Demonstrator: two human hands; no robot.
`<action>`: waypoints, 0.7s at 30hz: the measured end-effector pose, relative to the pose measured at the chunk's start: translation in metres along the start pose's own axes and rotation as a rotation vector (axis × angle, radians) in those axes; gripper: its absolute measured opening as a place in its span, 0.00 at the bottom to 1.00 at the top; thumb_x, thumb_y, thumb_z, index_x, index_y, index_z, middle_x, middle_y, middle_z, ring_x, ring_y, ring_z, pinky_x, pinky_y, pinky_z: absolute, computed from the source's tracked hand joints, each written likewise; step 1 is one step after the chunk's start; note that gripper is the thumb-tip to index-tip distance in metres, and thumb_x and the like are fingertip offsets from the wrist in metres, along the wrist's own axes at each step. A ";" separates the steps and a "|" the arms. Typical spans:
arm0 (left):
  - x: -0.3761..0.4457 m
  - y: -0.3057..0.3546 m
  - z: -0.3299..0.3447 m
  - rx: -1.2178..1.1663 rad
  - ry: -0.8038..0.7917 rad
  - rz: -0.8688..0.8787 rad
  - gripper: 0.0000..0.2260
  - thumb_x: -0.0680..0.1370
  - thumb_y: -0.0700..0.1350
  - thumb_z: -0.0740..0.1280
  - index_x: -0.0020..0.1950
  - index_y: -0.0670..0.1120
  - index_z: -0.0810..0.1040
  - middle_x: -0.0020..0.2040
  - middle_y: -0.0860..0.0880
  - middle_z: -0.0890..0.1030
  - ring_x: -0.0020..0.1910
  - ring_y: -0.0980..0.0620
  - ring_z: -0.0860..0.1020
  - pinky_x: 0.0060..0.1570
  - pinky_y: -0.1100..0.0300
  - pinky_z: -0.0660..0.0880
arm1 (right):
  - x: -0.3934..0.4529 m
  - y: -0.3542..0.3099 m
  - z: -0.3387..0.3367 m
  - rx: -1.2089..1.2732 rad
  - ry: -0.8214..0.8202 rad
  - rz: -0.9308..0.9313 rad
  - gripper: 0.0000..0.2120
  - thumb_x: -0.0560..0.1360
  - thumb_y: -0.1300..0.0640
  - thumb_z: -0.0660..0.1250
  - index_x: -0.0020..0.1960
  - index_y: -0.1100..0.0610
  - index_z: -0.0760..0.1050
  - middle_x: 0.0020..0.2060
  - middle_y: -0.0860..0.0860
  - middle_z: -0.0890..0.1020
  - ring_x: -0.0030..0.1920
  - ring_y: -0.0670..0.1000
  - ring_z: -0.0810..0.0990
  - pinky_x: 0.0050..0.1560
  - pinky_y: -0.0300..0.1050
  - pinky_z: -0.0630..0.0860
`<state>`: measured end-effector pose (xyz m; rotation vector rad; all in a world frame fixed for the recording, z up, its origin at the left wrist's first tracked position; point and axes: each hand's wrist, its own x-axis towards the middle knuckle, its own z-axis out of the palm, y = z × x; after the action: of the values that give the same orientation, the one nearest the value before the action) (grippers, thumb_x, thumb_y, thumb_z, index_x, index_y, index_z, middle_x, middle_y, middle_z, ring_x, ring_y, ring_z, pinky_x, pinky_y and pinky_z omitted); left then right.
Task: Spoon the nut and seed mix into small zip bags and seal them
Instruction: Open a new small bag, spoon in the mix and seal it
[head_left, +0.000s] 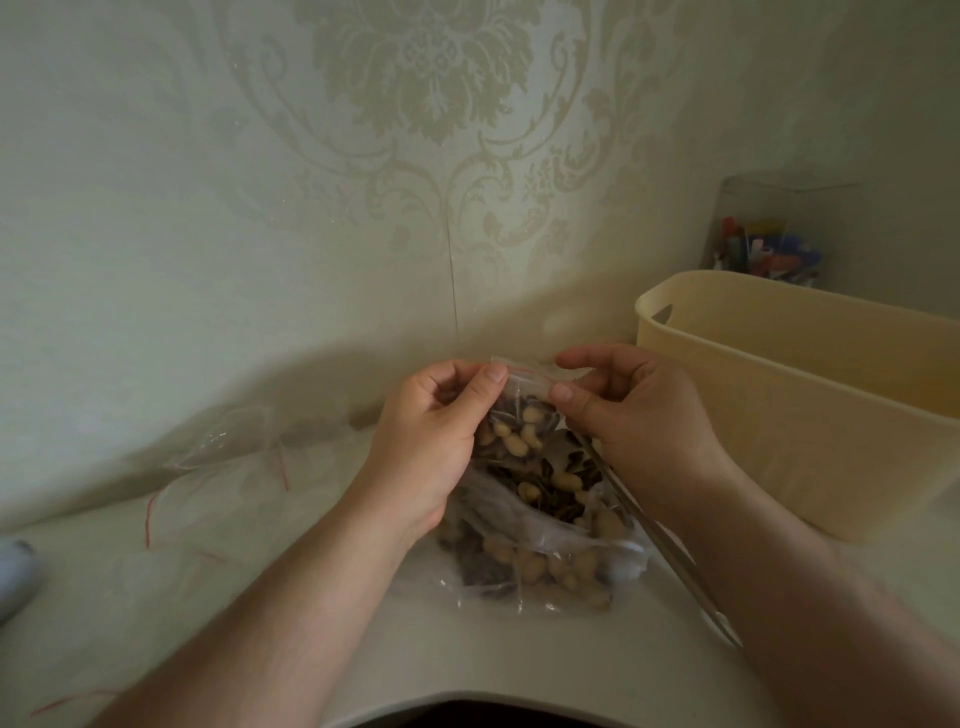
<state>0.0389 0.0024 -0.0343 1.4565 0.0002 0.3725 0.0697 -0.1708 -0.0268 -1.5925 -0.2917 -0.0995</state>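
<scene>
Left hand (431, 431) and right hand (634, 410) each pinch the red-striped top of a small clear zip bag (519, 415) part-filled with pale nuts and dark seeds, held just above the big clear supply bag of mix (545, 561). To seal well, run thumbs along the strip end to end and keep seeds out of the track. Long metal spoon handle (670, 545) lies right of the supply bag, bowl hidden. Seal state unclear. Spare empty bags (223, 467) left, blurry.
</scene>
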 end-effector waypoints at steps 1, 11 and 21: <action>0.000 0.000 0.000 -0.002 0.003 -0.007 0.08 0.81 0.44 0.72 0.43 0.46 0.86 0.41 0.46 0.87 0.43 0.50 0.84 0.50 0.53 0.82 | 0.000 0.000 0.000 0.007 -0.004 0.000 0.11 0.75 0.62 0.77 0.55 0.51 0.83 0.38 0.57 0.85 0.38 0.52 0.84 0.46 0.52 0.84; 0.000 0.000 0.001 -0.042 -0.061 -0.117 0.08 0.82 0.48 0.70 0.50 0.48 0.88 0.50 0.43 0.88 0.53 0.44 0.86 0.61 0.44 0.81 | 0.004 0.005 -0.001 0.176 0.012 0.011 0.13 0.75 0.65 0.76 0.56 0.53 0.81 0.31 0.51 0.81 0.36 0.53 0.81 0.43 0.50 0.82; -0.003 0.002 0.002 -0.022 -0.112 -0.162 0.08 0.83 0.47 0.68 0.49 0.49 0.87 0.49 0.44 0.87 0.49 0.46 0.86 0.52 0.49 0.84 | 0.005 0.004 0.001 0.288 0.045 0.030 0.10 0.78 0.68 0.72 0.54 0.55 0.80 0.33 0.48 0.81 0.37 0.50 0.85 0.42 0.47 0.84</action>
<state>0.0363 0.0002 -0.0324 1.4426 0.0239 0.1584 0.0757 -0.1695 -0.0298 -1.3062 -0.2359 -0.0671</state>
